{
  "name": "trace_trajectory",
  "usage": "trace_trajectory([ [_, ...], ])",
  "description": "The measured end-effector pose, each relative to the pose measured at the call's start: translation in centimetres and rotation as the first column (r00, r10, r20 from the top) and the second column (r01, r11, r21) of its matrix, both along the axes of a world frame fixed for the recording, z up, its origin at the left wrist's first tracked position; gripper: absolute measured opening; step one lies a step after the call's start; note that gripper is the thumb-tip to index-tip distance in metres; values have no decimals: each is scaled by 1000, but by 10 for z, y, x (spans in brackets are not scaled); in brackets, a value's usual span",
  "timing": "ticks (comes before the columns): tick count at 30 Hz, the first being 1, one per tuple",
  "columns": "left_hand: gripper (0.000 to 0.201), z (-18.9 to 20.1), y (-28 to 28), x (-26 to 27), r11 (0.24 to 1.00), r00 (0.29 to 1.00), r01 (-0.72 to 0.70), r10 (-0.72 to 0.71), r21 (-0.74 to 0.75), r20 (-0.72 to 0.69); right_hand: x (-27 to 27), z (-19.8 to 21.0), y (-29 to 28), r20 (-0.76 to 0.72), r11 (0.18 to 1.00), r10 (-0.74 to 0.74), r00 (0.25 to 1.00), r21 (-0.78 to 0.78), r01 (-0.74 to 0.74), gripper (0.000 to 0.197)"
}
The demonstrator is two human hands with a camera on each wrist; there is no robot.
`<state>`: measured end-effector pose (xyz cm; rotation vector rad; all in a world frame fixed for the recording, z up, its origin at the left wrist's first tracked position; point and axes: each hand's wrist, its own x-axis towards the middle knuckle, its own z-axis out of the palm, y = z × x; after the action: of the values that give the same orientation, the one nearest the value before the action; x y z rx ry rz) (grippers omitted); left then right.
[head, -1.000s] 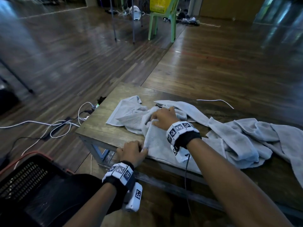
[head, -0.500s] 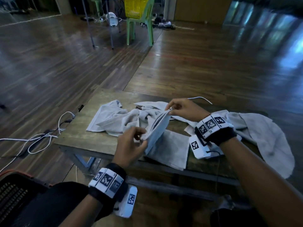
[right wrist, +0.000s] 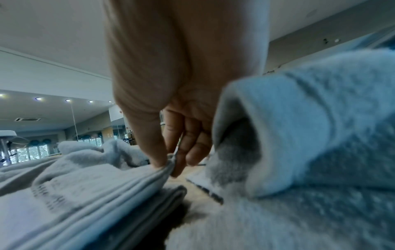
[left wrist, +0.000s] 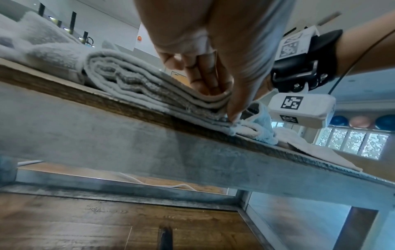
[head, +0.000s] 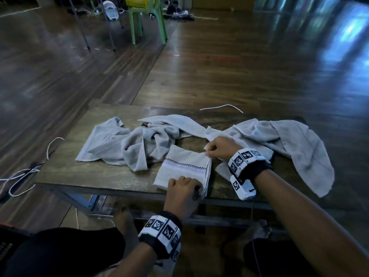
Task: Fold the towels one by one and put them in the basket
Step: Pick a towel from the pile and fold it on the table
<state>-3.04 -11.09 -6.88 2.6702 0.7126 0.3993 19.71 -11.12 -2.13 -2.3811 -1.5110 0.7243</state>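
A folded grey towel (head: 183, 168) with a checked stripe lies near the front edge of the wooden table (head: 83, 176). My left hand (head: 184, 188) pinches its near right corner, thumb under the stacked layers (left wrist: 162, 94). My right hand (head: 216, 149) pinches the far right corner, thumb and fingers closed on the layered edge (right wrist: 169, 166). A crumpled towel (head: 127, 144) lies to the left and another (head: 289, 144) spreads to the right, partly under my right wrist. The basket is out of sight apart from a dark corner (head: 6, 248) at the bottom left.
White cables (head: 22, 174) trail on the wooden floor left of the table. A white cord (head: 221, 106) lies at the table's far edge. A green chair (head: 147, 21) carrying a yellow basket stands far back. My bare feet (head: 123, 218) rest under the table.
The towel was held up between both hands half a second ago; it now lies flat and folded on the table, with each hand still pinching a right-side corner.
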Motion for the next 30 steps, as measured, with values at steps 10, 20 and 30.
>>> trace_trajectory([
  [10, 17, 8, 4, -4, 987, 971, -71, 36, 143, 236, -3, 6, 3, 52, 988, -39, 998, 153, 31, 17],
  [20, 18, -1, 1, -6, 961, 983, -2, -49, 277, 175, -13, -1, 12, 121, 996, -20, 992, 94, 8, 19],
  [30, 30, 14, 10, 1, 995, 995, 74, -69, 70, -73, -21, -7, 1, 349, 998, 36, 936, 35, -51, 19],
])
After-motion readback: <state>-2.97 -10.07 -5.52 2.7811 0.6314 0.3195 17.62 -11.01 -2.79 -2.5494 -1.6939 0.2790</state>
